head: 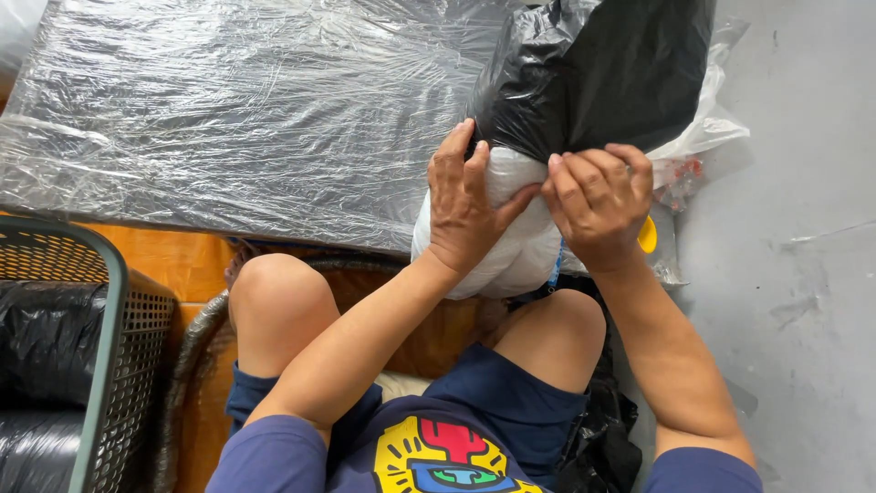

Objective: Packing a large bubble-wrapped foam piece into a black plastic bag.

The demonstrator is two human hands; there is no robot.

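Observation:
A white soft bundle [511,260] rests at the near edge of the table, its upper part inside a black plastic bag [602,68]. My left hand [465,205] presses on the white bundle and touches the bag's lower edge with its fingertips. My right hand [598,201] grips the black bag's edge on the bundle's right side, fingers curled closed. A blue cord [556,267] hangs below my right hand, and a small yellow object [647,236] shows just behind my right wrist.
The table [228,110] is covered in wrinkled clear plastic film. A green-rimmed mesh bin [109,319] lined with black plastic stands at the left. Grey floor [803,274] lies to the right. More clear plastic wrapping [707,128] lies under the bag. I sit on a wicker chair [196,365].

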